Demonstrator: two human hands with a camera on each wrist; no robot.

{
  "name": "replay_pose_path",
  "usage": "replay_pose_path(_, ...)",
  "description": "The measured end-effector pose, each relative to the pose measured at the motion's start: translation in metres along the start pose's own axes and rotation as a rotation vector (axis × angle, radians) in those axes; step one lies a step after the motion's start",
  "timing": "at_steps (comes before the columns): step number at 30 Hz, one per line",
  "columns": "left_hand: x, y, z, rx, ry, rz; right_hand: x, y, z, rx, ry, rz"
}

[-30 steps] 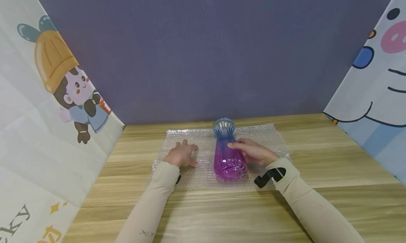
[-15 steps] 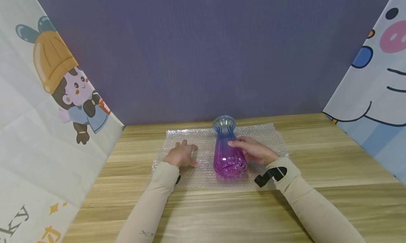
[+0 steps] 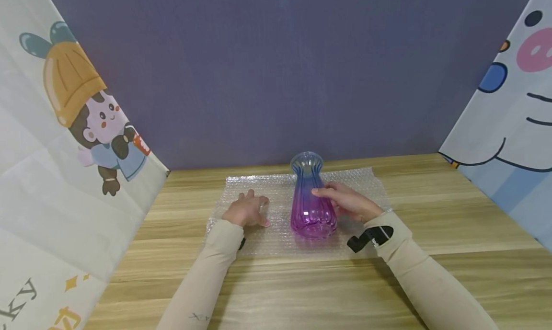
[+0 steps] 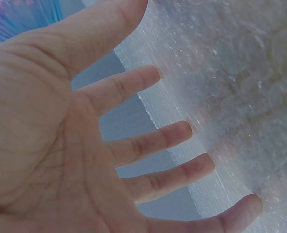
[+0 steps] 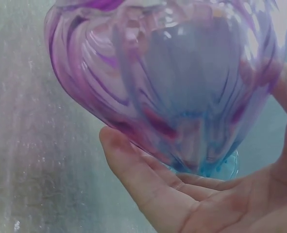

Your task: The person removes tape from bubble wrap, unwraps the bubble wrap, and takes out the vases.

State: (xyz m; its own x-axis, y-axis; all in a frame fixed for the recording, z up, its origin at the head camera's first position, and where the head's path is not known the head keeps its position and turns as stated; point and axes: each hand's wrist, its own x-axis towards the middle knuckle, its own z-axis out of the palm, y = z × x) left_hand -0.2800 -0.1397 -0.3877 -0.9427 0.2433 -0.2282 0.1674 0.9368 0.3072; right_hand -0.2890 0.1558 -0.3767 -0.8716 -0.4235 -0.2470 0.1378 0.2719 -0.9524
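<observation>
A fluted glass vase (image 3: 304, 210), purple at the base and blue toward its flared mouth, is held over a sheet of bubble wrap (image 3: 276, 188). My right hand (image 3: 350, 201) grips it from the right, the thumb across its front side; the other fingers are mostly behind the glass. In the right wrist view, fingers and thumb curve round the vase (image 5: 182, 73). Left of the vase, my left hand (image 3: 246, 210) has its fingers spread and holds nothing. The left wrist view has its fingertips at the edge of the bubble wrap (image 4: 235, 82).
The bubble wrap lies flat on a wood-grain table (image 3: 293, 291). A purple-grey panel (image 3: 276, 76) rises behind the table. White printed cloths stand at the left (image 3: 30, 167) and right (image 3: 478, 138) sides.
The vase has risen slightly, its mouth moving upward in the head view and now overlapping the back panel more. My right hand moves with it. My left hand has stayed in place.
</observation>
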Motion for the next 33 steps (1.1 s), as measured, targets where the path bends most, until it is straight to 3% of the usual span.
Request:
replay_pose_path(14,0.012,0.009,-0.004,0.001,0.007,-0.028,0.007,-0.009,-0.023,-0.015,0.031,-0.028)
replay_pose_path(33,0.027,0.017,-0.006,-0.023,0.016,-0.074,0.024,-0.016,-0.053,-0.006,-0.008,-0.028)
